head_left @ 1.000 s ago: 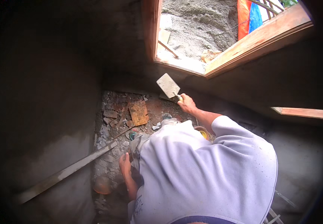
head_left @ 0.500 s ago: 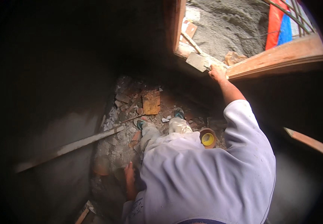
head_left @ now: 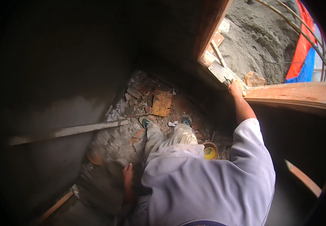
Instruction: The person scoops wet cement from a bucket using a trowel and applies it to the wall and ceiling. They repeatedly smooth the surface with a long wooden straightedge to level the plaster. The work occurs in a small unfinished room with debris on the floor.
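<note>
At the window sill (head_left: 208, 58), head view: right hand (head_left: 237, 89) clenched on trowel (head_left: 217, 71), blade out up-left from the fist, long axis running roughly along the sill; right hand the nearer of 2. Left hand (head_left: 128, 172) low, beside round container (head_left: 115, 168), dim, can't tell if grasping. Trowel handle mostly hidden by fist; blade-to-sill contact unclear; left wall (head_left: 68, 109) mostly black

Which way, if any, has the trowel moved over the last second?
Yes, upward in view: against the wooden window frame, the trowel in the right hand went from below the frame's bottom edge to overlapping it.
</note>
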A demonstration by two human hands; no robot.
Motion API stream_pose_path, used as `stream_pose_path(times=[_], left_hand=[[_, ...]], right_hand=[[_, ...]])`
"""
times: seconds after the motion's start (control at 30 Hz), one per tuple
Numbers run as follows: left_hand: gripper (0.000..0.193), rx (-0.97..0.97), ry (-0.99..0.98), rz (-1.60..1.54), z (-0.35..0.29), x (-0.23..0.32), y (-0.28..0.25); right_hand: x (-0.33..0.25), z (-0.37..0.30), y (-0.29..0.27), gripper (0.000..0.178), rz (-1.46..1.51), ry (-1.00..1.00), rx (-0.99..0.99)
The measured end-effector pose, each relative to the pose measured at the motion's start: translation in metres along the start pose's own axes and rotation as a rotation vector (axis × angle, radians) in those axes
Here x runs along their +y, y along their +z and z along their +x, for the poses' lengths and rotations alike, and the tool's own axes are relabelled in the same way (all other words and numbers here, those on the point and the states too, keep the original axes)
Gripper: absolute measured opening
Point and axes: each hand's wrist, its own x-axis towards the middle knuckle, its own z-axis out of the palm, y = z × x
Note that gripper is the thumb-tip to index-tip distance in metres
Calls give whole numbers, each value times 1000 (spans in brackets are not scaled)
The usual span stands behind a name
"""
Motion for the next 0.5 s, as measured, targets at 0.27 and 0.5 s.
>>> stream_pose_path(times=[0.27, 0.5], left_hand=[[48, 72, 111, 98, -14, 18, 12], [43, 133, 91, 65, 9, 16, 5]], right_hand=[[42, 27, 53, 23, -162, -200, -133], [77, 52, 76, 31, 149, -115, 15]])
